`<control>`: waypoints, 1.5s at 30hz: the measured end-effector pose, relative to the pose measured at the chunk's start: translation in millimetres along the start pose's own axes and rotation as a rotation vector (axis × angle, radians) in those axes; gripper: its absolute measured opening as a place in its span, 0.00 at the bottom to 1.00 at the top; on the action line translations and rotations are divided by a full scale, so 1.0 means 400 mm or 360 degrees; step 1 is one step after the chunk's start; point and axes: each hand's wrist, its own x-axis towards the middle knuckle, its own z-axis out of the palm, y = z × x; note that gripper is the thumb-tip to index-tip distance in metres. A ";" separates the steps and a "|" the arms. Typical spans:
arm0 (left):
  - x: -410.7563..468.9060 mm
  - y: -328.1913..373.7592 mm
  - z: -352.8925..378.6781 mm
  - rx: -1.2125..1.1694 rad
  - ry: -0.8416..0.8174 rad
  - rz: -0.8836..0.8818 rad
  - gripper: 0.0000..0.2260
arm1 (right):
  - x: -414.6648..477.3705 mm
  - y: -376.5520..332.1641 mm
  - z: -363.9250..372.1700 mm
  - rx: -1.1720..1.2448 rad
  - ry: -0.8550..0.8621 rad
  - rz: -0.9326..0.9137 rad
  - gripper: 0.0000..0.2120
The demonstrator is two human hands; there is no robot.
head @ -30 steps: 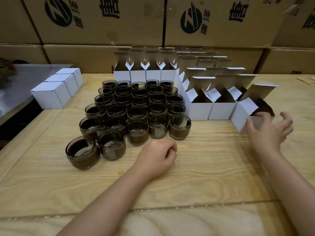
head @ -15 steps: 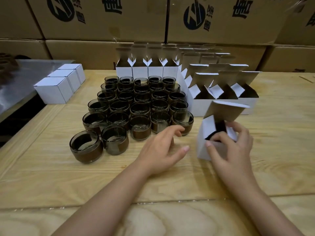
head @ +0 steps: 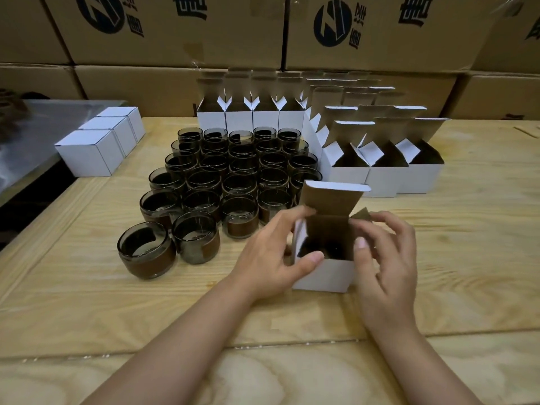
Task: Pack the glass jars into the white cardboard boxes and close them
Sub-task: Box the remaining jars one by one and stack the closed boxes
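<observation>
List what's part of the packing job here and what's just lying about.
Job: open white box, gripped by left hand and right hand; glass jars on the table; rows of open boxes; three closed white boxes at left.
Lying about: brown cartons stacked behind; metal surface, far left.

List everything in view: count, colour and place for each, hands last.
held box: one, white outside, brown inside, lid up, front centre of the table.
glass jars: about thirty, exact count hard to tell, dark with brown bands, packed together left of the held box.
open boxes: over a dozen, white, behind and right of the jars.
closed boxes: three, white, at the table's left edge.
cartons: several, brown with dark print, stacked behind the table.
table: one, pale wood.
left hand: grips the held box's left side.
right hand: grips its right side.
</observation>
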 end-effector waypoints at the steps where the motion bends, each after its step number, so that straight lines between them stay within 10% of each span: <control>1: -0.002 -0.003 0.000 -0.0060 0.0003 -0.0045 0.24 | 0.004 0.006 -0.003 -0.0001 0.0067 0.0031 0.11; 21: 0.008 0.007 -0.025 -0.0364 -0.0109 -0.0246 0.31 | 0.070 0.031 -0.068 0.0366 -0.0646 0.0495 0.29; 28: 0.015 0.009 -0.018 -0.0427 -0.0091 -0.0170 0.31 | 0.148 -0.127 -0.023 -0.0507 -0.0111 -0.0745 0.16; 36: 0.002 0.003 -0.008 -0.0486 -0.0045 -0.0267 0.18 | 0.241 -0.225 0.253 -0.1046 -0.1436 -0.1436 0.19; 45: 0.002 0.005 -0.009 -0.0424 -0.0111 -0.0273 0.13 | 0.234 -0.210 0.337 -0.0928 -0.1761 -0.1358 0.04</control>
